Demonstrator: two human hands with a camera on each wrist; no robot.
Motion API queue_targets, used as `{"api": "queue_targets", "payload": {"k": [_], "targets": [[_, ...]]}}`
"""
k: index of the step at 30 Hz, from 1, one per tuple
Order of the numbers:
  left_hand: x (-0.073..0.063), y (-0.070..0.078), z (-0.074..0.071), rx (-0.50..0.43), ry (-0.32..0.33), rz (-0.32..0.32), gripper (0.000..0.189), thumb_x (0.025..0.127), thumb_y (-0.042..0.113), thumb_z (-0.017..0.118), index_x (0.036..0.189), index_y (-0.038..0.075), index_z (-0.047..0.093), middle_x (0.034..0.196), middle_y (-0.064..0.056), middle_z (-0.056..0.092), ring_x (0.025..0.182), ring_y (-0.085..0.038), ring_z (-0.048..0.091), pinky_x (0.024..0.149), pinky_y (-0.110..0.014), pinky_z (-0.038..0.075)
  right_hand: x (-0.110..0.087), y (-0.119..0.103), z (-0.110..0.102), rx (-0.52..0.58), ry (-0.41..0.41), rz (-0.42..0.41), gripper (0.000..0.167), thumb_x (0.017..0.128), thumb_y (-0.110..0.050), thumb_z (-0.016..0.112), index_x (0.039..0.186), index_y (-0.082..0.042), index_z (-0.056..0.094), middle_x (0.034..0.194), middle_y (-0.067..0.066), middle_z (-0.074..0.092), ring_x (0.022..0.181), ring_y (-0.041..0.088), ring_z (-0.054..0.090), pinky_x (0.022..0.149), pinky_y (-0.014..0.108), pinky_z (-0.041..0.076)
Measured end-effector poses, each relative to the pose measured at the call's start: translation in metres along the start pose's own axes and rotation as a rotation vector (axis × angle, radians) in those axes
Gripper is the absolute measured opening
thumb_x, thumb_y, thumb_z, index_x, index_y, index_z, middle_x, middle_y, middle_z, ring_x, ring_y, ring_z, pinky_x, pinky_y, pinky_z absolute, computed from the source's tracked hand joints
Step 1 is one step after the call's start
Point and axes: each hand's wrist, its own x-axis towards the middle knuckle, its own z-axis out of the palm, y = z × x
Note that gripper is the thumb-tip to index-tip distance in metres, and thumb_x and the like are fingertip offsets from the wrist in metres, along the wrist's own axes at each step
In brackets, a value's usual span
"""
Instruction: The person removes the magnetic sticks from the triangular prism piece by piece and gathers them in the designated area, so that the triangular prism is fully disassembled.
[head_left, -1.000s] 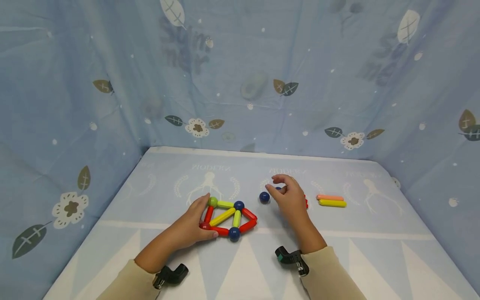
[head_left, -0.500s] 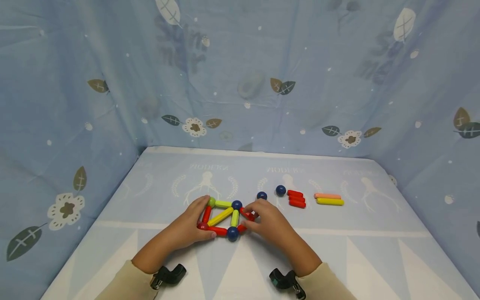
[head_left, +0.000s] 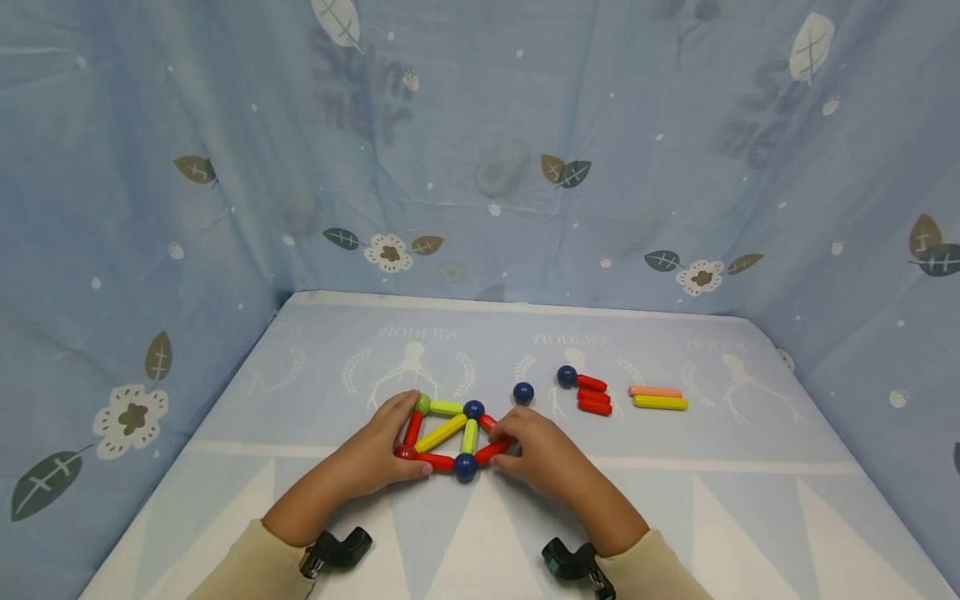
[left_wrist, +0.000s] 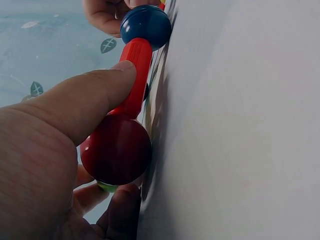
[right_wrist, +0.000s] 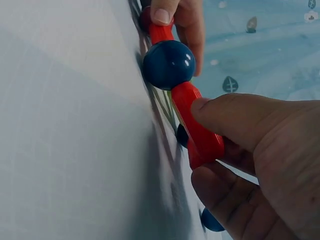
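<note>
A flat frame of magnetic building rods and balls lies on the table in the head view, with a yellow rod [head_left: 441, 433] running diagonally through it. My left hand [head_left: 367, 457] holds its left side, thumb on a red rod [left_wrist: 136, 75] beside the dark red ball [left_wrist: 116, 150] and fingers reaching to the green ball [head_left: 423, 404]. At the right corner my right hand [head_left: 536, 446] pinches a red magnetic rod [right_wrist: 200, 125] between thumb and fingers. That rod runs from the near blue ball [right_wrist: 169, 65]. Another red rod [head_left: 487, 422] from the far blue ball [head_left: 473, 410] is partly hidden by the fingers.
Behind the right hand lies a loose blue ball [head_left: 523, 393]. Farther right, another blue ball [head_left: 567, 377] touches one of several short red rods [head_left: 594, 408]. An orange rod [head_left: 655, 392] and a yellow rod [head_left: 660, 403] lie side by side beyond. Patterned cloth [head_left: 480, 167] hangs behind the table.
My right hand has come left from the loose balls to the frame's right corner. The rear blue ball now touches a red rod, which has shifted slightly. My left hand stays put.
</note>
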Motion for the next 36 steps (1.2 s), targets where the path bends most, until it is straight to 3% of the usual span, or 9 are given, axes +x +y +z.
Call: {"api": "queue_targets", "payload": {"k": [6, 13, 19, 26, 36], "targets": [[0.001, -0.001, 0.001, 0.003, 0.0, 0.004, 0.117, 0.076, 0.044, 0.094, 0.168, 0.024, 0.024, 0.172, -0.008, 0.025, 0.152, -0.037, 0.038, 0.11, -0.061, 0.047, 0.0, 0.003, 0.003, -0.05, -0.05, -0.053, 0.02, 0.091, -0.023, 0.084, 0.11, -0.025, 0.078, 0.105, -0.012, 0.059, 0.092, 0.006, 0.056, 0.086, 0.025, 0.055], [0.001, -0.001, 0.001, 0.008, -0.007, 0.013, 0.117, 0.076, 0.046, 0.093, 0.168, 0.023, 0.024, 0.172, -0.007, 0.024, 0.152, -0.036, 0.038, 0.113, -0.061, 0.044, -0.001, 0.006, 0.005, -0.007, -0.068, -0.045, 0.014, 0.093, -0.025, 0.082, 0.106, -0.027, 0.076, 0.103, -0.012, 0.058, 0.093, 0.008, 0.056, 0.085, 0.026, 0.054], [0.0, -0.002, 0.001, 0.004, -0.008, 0.009, 0.117, 0.076, 0.046, 0.093, 0.168, 0.023, 0.024, 0.172, -0.008, 0.025, 0.152, -0.037, 0.038, 0.112, -0.061, 0.045, -0.002, 0.012, 0.006, 0.112, -0.05, -0.015, 0.014, 0.095, -0.028, 0.079, 0.107, -0.032, 0.073, 0.104, -0.013, 0.062, 0.095, 0.011, 0.057, 0.084, 0.028, 0.053], [0.001, -0.004, 0.001, -0.017, -0.01, 0.025, 0.116, 0.076, 0.047, 0.092, 0.167, 0.022, 0.025, 0.172, -0.007, 0.025, 0.151, -0.036, 0.039, 0.115, -0.064, 0.042, -0.002, 0.014, 0.006, 0.309, -0.038, 0.029, 0.017, 0.092, -0.019, 0.082, 0.101, -0.032, 0.075, 0.097, -0.008, 0.067, 0.091, 0.017, 0.06, 0.078, 0.029, 0.053], [0.0, -0.002, 0.0, -0.013, -0.011, 0.006, 0.116, 0.076, 0.048, 0.093, 0.168, 0.025, 0.025, 0.172, -0.005, 0.025, 0.152, -0.036, 0.038, 0.112, -0.062, 0.045, -0.001, 0.018, 0.007, 0.303, -0.068, 0.033, 0.015, 0.091, -0.018, 0.083, 0.096, -0.031, 0.077, 0.091, -0.01, 0.068, 0.087, 0.017, 0.059, 0.075, 0.028, 0.051]]}}
